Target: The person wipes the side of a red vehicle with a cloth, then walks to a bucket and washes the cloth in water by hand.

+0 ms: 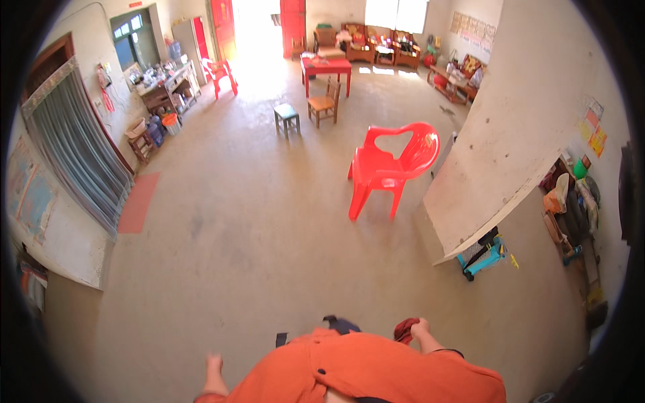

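Note:
My right hand [420, 328] is closed round a bunched dark red cloth [406, 330], held just in front of my orange shirt at the lower right. My left hand [213, 361] hangs low beside my body over the concrete floor; it is small and blurred, so its fingers do not show clearly. No object can be made out in it. A red plastic armchair [386, 166] stands ahead of me, right of the middle, well out of reach of both hands.
A wall end [494, 148] juts in at the right, with a turquoise wheeled item [487, 256] at its foot. Farther off are a small stool [287, 117], a wooden chair [325, 104] and a red table [326, 66]. A curtained doorway [80, 141] and a red mat [139, 201] lie left.

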`<move>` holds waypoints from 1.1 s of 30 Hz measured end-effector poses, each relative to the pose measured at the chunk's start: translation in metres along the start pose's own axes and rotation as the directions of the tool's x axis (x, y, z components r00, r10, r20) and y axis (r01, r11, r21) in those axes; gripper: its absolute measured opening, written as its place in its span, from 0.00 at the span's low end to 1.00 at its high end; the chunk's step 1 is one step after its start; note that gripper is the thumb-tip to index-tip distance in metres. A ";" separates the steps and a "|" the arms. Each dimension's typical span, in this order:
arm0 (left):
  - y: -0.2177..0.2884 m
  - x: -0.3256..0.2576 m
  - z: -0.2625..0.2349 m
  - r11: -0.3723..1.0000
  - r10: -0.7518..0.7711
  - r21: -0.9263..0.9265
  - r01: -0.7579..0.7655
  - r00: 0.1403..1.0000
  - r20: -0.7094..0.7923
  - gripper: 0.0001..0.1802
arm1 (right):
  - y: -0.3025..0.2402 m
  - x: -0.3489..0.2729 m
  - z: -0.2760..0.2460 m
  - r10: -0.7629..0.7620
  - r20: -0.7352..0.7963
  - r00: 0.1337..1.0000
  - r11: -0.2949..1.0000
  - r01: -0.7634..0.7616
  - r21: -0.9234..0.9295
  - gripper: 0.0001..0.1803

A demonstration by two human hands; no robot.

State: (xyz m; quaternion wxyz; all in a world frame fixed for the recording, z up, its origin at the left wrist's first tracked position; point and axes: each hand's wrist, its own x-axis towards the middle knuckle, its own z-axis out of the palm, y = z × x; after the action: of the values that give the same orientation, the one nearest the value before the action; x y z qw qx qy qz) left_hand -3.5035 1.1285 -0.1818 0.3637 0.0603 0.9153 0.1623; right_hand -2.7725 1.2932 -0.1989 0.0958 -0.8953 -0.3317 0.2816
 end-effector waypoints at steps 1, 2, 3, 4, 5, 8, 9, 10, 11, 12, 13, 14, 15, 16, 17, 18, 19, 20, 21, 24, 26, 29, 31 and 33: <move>0.050 0.025 0.000 0.992 0.123 0.014 -0.123 0.992 -0.026 0.29 | -0.044 -0.012 -0.005 0.026 0.017 1.000 0.999 -0.027 0.039 0.12; 0.112 0.060 0.013 0.939 0.343 0.044 -0.341 0.938 -0.045 0.24 | -0.079 -0.017 -0.008 0.053 0.025 0.998 0.994 -0.055 0.093 0.12; 0.181 0.093 0.027 0.832 0.553 0.083 -0.549 0.831 -0.055 0.21 | -0.096 -0.012 -0.002 0.079 0.022 0.997 0.987 -0.081 0.140 0.11; 0.246 0.127 0.037 0.828 0.561 -0.059 -0.558 0.824 0.076 0.26 | -0.121 -0.001 0.009 0.080 0.030 0.996 0.977 -0.084 0.195 0.10; 0.330 0.107 0.071 0.710 0.704 -0.100 -0.697 0.708 0.056 0.26 | -0.136 0.011 0.009 0.125 -0.007 0.992 0.963 -0.119 0.243 0.10; 0.485 0.087 0.135 0.579 0.813 -0.363 -0.730 0.551 0.187 0.26 | -0.248 0.017 0.003 0.055 0.010 0.998 0.957 -0.055 0.285 0.10; 0.530 0.054 0.153 0.562 0.827 -0.399 -0.725 0.491 0.272 0.26 | -0.254 0.049 0.018 0.084 -0.013 0.996 0.963 -0.078 0.256 0.11; 0.554 0.044 0.163 0.550 0.833 -0.368 -0.749 0.462 0.305 0.27 | -0.276 0.076 0.034 0.080 -0.014 0.997 0.962 -0.073 0.262 0.11; 0.576 0.038 0.172 0.530 0.841 -0.343 -0.776 0.429 0.330 0.27 | -0.303 0.109 0.048 0.067 -0.020 0.998 0.960 -0.059 0.273 0.11; 0.588 0.043 0.177 0.513 0.842 -0.306 -0.802 0.402 0.359 0.27 | -0.326 0.129 0.060 0.060 -0.014 0.998 0.958 -0.054 0.283 0.12; 0.581 0.071 0.173 0.581 0.799 -0.238 -0.779 0.488 0.353 0.27 | -0.380 0.130 0.056 -0.001 0.091 0.996 0.914 -0.036 0.404 0.11; 0.571 0.105 0.165 0.644 0.749 -0.175 -0.745 0.567 0.344 0.28 | -0.450 0.128 0.040 -0.067 0.181 0.981 0.855 -0.036 0.517 0.11; 0.573 0.117 0.159 0.784 0.602 -0.122 -0.608 0.699 0.385 0.29 | -0.466 0.160 0.050 -0.127 0.099 0.987 0.869 0.063 0.491 0.11; 0.553 0.162 0.150 0.864 0.498 -0.140 -0.484 0.780 0.379 0.30 | -0.491 0.189 0.064 -0.210 0.036 0.977 0.872 0.170 0.459 0.12; 0.555 0.169 0.130 0.938 0.344 -0.092 -0.334 0.865 0.365 0.30 | -0.533 0.199 0.055 -0.193 0.031 0.981 0.896 0.163 0.412 0.12; 0.546 0.197 0.112 0.955 0.296 -0.124 -0.270 0.895 0.333 0.32 | -0.557 0.235 0.066 -0.216 -0.014 0.976 0.845 0.194 0.498 0.13; 0.525 0.226 0.088 0.970 0.240 -0.016 -0.243 0.940 0.241 0.30 | -0.608 0.239 0.056 -0.252 -0.022 0.968 0.773 0.215 0.596 0.15; 0.533 0.243 0.076 0.983 0.163 0.052 -0.176 0.966 0.201 0.28 | -0.623 0.285 0.067 -0.283 -0.046 0.958 0.680 0.235 0.695 0.18; 0.535 0.251 0.060 0.994 0.062 0.077 -0.075 0.987 0.148 0.27 | -0.679 0.289 0.049 -0.305 -0.008 0.952 0.581 0.193 0.791 0.18; 0.584 0.273 0.050 0.983 -0.150 0.122 0.140 0.986 0.075 0.22 | -0.810 0.321 0.010 -0.392 -0.137 0.910 0.312 0.272 0.910 0.17; 0.649 0.292 0.062 0.970 -0.202 0.155 0.188 0.976 0.085 0.19 | -0.886 0.341 -0.017 -0.386 -0.099 0.917 0.183 0.182 0.966 0.18; 0.770 0.333 0.078 0.969 -0.169 0.203 0.144 0.979 0.113 0.15 | -0.987 0.369 -0.065 -0.404 -0.023 0.914 0.068 0.056 0.996 0.19; 0.879 0.377 0.103 0.965 -0.027 0.260 -0.019 0.985 0.173 0.13 | -1.032 0.397 -0.095 -0.419 -0.016 0.908 0.006 0.021 1.000 0.19; 0.999 0.423 0.137 0.919 0.185 0.305 -0.249 0.957 0.222 0.11 | -1.090 0.423 -0.122 -0.492 -0.166 0.855 0.036 0.210 0.977 0.19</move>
State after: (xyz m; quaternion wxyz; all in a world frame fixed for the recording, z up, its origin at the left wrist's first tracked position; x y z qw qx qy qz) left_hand -3.7251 2.1992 -0.2077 0.4135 0.2368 0.8783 0.0400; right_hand -3.0287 2.3989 0.1060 0.6826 -0.4625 -0.2846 0.4891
